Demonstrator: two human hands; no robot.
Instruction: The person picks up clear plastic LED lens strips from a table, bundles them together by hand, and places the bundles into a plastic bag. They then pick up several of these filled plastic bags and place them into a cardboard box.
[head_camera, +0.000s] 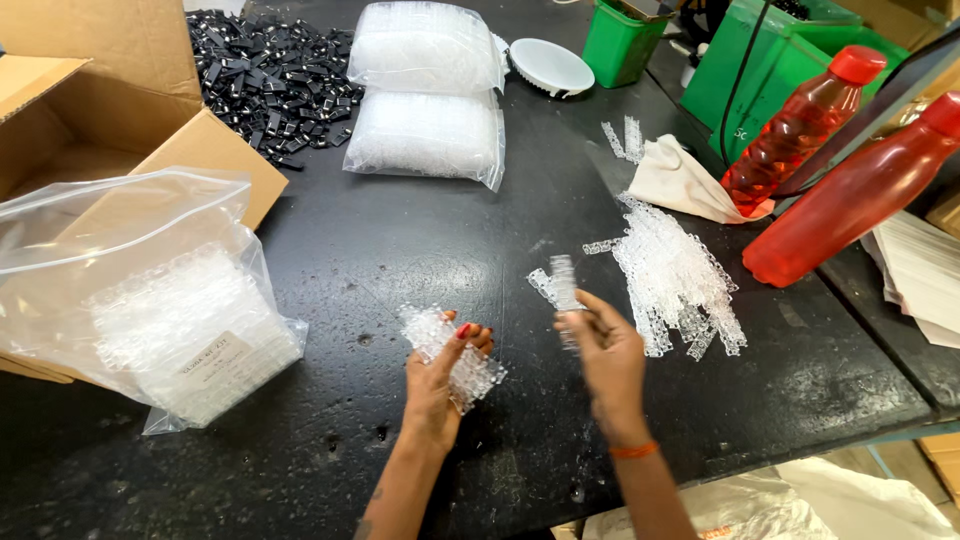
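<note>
My left hand (440, 380) grips a stack of clear plastic strips (452, 352) just above the black table (400, 250). My right hand (605, 350) pinches one clear plastic strip (563, 283) and holds it upright, a little to the right of the stack. A loose heap of the same clear strips (675, 280) lies on the table just right of my right hand. A large clear bag with stacked clear strips (150, 300) sits at the left, leaning on a cardboard box (100, 120).
Two sealed bags of clear parts (425, 95) and a pile of small black parts (270, 75) lie at the back. Two red bottles (840, 180), a white cloth (680, 180), green bins (760, 60) and a white round dish (550, 65) stand at the right rear. The table edge runs along the right.
</note>
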